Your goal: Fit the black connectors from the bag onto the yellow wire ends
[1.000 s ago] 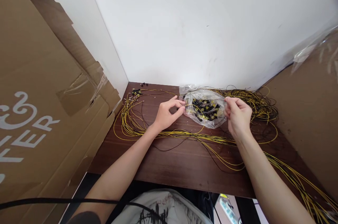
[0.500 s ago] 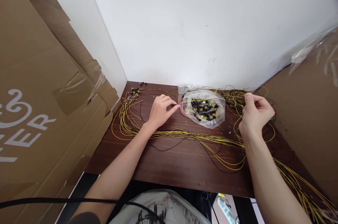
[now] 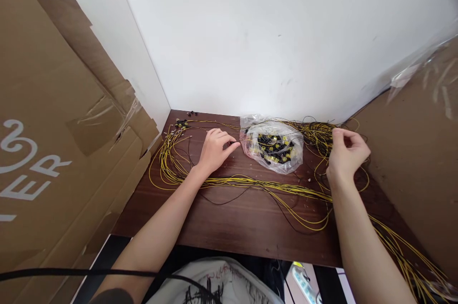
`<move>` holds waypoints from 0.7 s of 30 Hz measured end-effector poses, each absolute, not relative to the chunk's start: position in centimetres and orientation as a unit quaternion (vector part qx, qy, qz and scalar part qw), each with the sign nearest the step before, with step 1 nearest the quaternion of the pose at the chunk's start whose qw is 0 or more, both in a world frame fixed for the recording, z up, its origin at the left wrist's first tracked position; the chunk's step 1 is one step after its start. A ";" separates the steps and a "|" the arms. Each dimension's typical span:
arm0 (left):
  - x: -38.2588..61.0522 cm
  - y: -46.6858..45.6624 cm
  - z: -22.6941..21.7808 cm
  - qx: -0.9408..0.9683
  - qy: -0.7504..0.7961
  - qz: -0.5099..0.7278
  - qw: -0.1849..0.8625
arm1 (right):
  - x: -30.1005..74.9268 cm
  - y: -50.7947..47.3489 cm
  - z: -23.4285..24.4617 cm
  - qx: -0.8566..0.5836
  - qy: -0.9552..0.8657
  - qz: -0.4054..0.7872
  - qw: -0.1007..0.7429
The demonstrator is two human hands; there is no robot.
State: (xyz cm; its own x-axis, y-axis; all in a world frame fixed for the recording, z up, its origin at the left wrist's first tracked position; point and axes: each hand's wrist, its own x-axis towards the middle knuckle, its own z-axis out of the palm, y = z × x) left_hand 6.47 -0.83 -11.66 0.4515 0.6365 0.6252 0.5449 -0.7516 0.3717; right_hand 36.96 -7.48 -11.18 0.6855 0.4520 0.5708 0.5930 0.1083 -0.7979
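My left hand (image 3: 217, 148) is closed in a pinch above the tabletop, just left of the plastic bag. A small dark end of a thin wire (image 3: 246, 141) shows at its fingertips. Fine strands of wire cross above the bag toward my right hand (image 3: 347, 151), whose thumb and forefinger are pressed together at the right. Inside the clear plastic bag (image 3: 299, 161) between my hands lie several small black and yellow connector-like parts (image 3: 275, 147). Behind my right hand sits a tangled heap of yellow and black wires (image 3: 315, 134).
A long bundle of yellow and black wires (image 3: 250, 182) runs across the brown table (image 3: 250, 223) and off its right front edge. Several small black parts (image 3: 182, 124) lie back left. Cardboard boxes (image 3: 71, 103) (image 3: 415, 161) stand on both sides, with a white wall (image 3: 229, 36) behind.
Both hands keep their pinches and have hardly moved. The whole view has shifted slightly, with things appearing a little further left.
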 end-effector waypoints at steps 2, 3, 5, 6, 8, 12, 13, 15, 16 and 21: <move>6.7 -1.0 -11.7 0.855 0.330 0.397 0.052 | 35.8 -7.9 -10.6 -0.680 -0.414 -0.142 0.589; 6.9 -1.1 -11.6 0.858 0.319 0.400 0.048 | 35.0 -8.1 -10.3 -0.679 -0.432 -0.184 0.565; 7.1 -1.4 -11.6 0.864 0.300 0.402 0.043 | 33.3 -8.5 -9.8 -0.648 -0.491 -0.229 0.535; 7.2 -1.5 -11.6 0.867 0.291 0.403 0.041 | 32.3 -8.7 -9.6 -0.623 -0.538 -0.220 0.524; 7.4 -1.8 -11.6 0.872 0.277 0.401 0.042 | 30.4 -8.9 -9.7 -0.561 -0.634 -0.172 0.503; 7.7 -2.3 -11.6 0.884 0.250 0.392 0.051 | 27.2 -8.9 -10.7 -0.474 -0.767 -0.032 0.431; 7.7 -2.4 -11.5 0.886 0.243 0.391 0.055 | 26.7 -8.9 -11.0 -0.467 -0.776 0.005 0.425; 7.8 -2.5 -11.4 0.887 0.233 0.392 0.068 | 25.9 -8.9 -11.5 -0.466 -0.772 0.058 0.428; 7.8 -2.5 -11.4 0.885 0.231 0.396 0.079 | 25.7 -9.0 -11.6 -0.471 -0.765 0.073 0.433; 7.7 -2.3 -11.2 0.867 0.222 0.421 0.145 | 26.0 -9.1 -11.2 -0.496 -0.730 0.087 0.462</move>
State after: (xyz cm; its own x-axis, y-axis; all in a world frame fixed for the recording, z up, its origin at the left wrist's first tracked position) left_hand 7.66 -2.33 -11.15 0.5463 0.5077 0.6662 0.2632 -0.8591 0.4389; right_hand 25.96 -9.11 -11.25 -0.0808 0.8048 0.5880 0.6431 0.4928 -0.5861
